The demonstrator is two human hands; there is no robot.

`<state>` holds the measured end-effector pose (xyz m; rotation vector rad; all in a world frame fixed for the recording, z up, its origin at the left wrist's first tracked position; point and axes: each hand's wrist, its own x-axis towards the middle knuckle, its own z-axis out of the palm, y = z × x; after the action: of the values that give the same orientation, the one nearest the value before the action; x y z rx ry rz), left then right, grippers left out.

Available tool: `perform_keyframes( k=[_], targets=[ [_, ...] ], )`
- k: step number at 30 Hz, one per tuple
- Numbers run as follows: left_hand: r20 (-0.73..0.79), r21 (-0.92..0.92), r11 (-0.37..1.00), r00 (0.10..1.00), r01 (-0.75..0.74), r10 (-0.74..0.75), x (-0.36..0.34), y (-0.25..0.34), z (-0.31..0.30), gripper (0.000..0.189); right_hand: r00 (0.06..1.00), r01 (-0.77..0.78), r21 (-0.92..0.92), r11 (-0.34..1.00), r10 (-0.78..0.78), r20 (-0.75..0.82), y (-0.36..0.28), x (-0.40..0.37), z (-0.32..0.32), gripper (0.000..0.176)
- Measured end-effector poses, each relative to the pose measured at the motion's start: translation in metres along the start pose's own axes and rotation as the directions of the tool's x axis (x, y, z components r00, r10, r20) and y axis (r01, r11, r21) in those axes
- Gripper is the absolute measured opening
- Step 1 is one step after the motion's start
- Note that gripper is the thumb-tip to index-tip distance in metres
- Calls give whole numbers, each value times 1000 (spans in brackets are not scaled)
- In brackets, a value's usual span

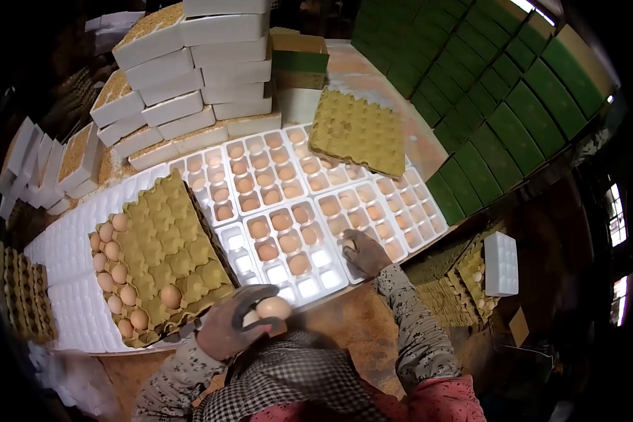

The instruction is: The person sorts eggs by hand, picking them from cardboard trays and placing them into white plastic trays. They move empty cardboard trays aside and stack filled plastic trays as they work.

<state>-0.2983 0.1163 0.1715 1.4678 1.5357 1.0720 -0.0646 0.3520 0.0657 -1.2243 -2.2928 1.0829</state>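
Note:
My left hand (238,325), gloved, is curled around eggs (273,309); at least two show, in front of the near edge of the white foam egg trays (311,288). My right hand (362,254) reaches down into a foam tray, fingers closed on an egg (349,245) at one of its pockets. Brown eggs (288,243) fill many of the pockets, while several near my left hand hold none. Left of my hands lies a stack of brown pulp egg trays (158,246). Eggs (112,250) line its left side, and a single egg (170,297) sits near its front.
Another pulp tray (359,130) lies across the far foam trays. White foam boxes (190,84) are stacked high at the back left. Green cartons (499,126) form a wall at the right. Below the table's right side stand more pulp trays (446,299) and a white foam tray (501,264).

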Motion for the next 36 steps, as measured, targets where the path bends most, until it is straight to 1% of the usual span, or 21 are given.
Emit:
perform_keyframes(
  k=[1, 2, 4, 6, 7, 8, 11, 13, 15, 17, 19, 21, 23, 25, 27, 28, 29, 31, 33, 35, 36],
  targets=[
    [19, 123, 992, 1000, -25, 23, 21, -4, 18, 57, 985, -44, -233, 971, 81, 155, 11, 2, 0, 38],
    [6, 185, 980, 997, 72, -74, 35, -4, 35, 56, 983, -31, -226, 974, 70, 167, 5, 5, -2, 38],
    [-36, 490, 872, 999, -17, 39, 58, -20, 62, 50, 997, 51, 161, 986, -41, -63, -17, 4, -3, 35],
    [-24, 615, 789, 1000, -1, 19, 67, -27, 79, 50, 979, 182, 190, 965, -159, -127, -26, 7, 18, 32],
    [116, 660, 751, 987, 5, -109, 69, -28, 86, 48, 940, 311, 199, 929, -270, -207, -31, 8, 28, 30],
    [240, 702, 712, 940, 5, -243, 71, -32, 92, 47, 894, 399, 10, 917, -386, -227, -13, 12, 52, 26],
    [175, 653, 755, 956, 66, -234, 74, -61, 99, 46, 823, 555, -229, 800, -568, 11, 5, 14, 70, 29],
    [-182, 448, 894, 980, 6, 85, 73, -53, 92, 43, 889, 450, -64, 891, -454, -65, 6, 12, 74, 25],
    [-307, 560, 827, 939, 44, 157, 72, -82, 96, 43, 892, 450, -137, 882, -450, 36, 11, 22, 75, 25],
    [-297, 754, 647, 937, 112, 184, 64, -110, 108, 43, 899, 432, -119, 894, -438, -25, -18, 19, 67, 24],
    [-201, 753, 656, 930, -54, 308, 46, -108, 102, 45, 916, 400, 73, 914, -396, -69, -51, 19, 63, 26],
    [-97, 529, 794, 909, -299, 406, -12, -65, 73, 50, 817, 562, 157, 812, -575, 48, -147, 7, 55, 31],
    [-224, 610, 756, 863, -239, 453, -64, -28, 27, 55, 552, 832, 9, 555, -829, 93, -207, -1, 73, 39],
    [-561, 674, 736, 692, 63, 455, -103, -22, -15, 57, 390, 920, -146, 363, -878, 277, -248, -4, 114, 47],
    [-721, 630, 635, 641, 447, 263, -127, -27, -58, 57, 346, 938, -193, 289, -831, 436, -250, -4, 150, 49],
    [-722, 629, 640, 636, 441, 272, -140, -37, -70, 57, 309, 950, -228, 214, -753, 581, -258, -4, 159, 52],
    [-635, 711, 530, 747, 462, 199, -151, -54, -79, 56, 307, 950, -240, 201, -751, 584, -266, -4, 157, 52],
    [-550, 779, 426, 828, 460, 110, -160, -69, -89, 56, 515, 717, 108, 689, -627, 585, -289, -6, 135, 46],
    [-507, 794, 472, 846, 383, 166, -158, -72, -90, 55, 596, 395, 627, 672, -707, 381, -286, 15, 163, 38],
    [-496, 779, 524, 850, 344, 179, -162, -72, -101, 53, 699, 93, 647, 757, -512, 499, -301, 24, 184, 39],
    [-545, 688, 663, 813, 296, 203, -168, -75, -111, 51, 703, 102, 642, 760, -511, 494, -314, 18, 191, 39]
  ],
)
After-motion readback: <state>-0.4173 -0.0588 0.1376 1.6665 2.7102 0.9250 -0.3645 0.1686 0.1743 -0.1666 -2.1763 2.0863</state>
